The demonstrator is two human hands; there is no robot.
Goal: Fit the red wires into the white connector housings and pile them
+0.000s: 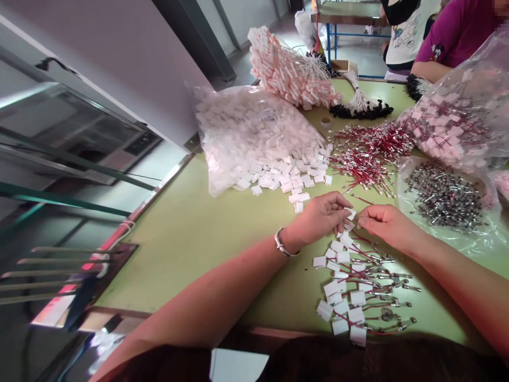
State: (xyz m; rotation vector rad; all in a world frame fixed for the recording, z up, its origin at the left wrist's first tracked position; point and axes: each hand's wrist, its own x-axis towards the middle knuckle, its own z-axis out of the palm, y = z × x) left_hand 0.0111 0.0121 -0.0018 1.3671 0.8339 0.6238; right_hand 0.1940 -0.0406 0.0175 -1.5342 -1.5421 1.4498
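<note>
My left hand [326,213] pinches a small white plastic connector housing [351,213] between thumb and fingers. Close beside it on the right, my right hand [382,222] is closed in a pinch, and whatever its fingertips hold is too small to make out. Below both hands lie several white housings with short red wires [368,305], their metal ends pointing right. Loose white housings [292,175] spill from a clear bag just beyond my left hand. Past my right hand is a pile of short red wires with metal terminals [374,148].
A large clear bag of white housings [254,127] lies on the green table [170,249]. Small metal parts [445,193] rest on a plastic bag at right, below another full bag [457,122]. Pink-white bundled parts [286,69] stand behind. Two people sit across the table.
</note>
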